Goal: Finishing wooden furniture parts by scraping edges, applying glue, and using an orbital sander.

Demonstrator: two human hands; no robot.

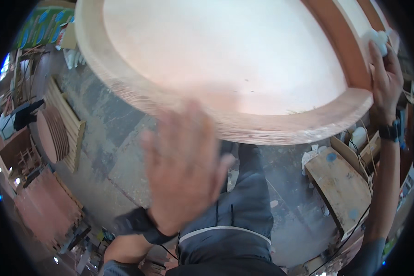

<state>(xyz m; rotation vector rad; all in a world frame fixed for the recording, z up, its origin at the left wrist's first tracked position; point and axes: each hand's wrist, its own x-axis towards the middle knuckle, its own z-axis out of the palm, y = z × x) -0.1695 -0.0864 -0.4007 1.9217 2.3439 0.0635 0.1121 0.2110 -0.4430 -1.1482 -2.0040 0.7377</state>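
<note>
The left hand (181, 170), blurred, was open and flat, its fingertips over the near rim of a curved wooden panel (216, 50) — whether touching, I cannot tell. The right hand (385, 83) held a pale lump (378, 43) at the panel's right edge. The panel lay beyond the dark trousers (230, 211), above a grey floor (110, 133).

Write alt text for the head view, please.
Large, round-edged wooden panel, with a person's open left hand, blurred, at its near rim and the right hand at its right side, against a white lump. A floor lies below.
</note>
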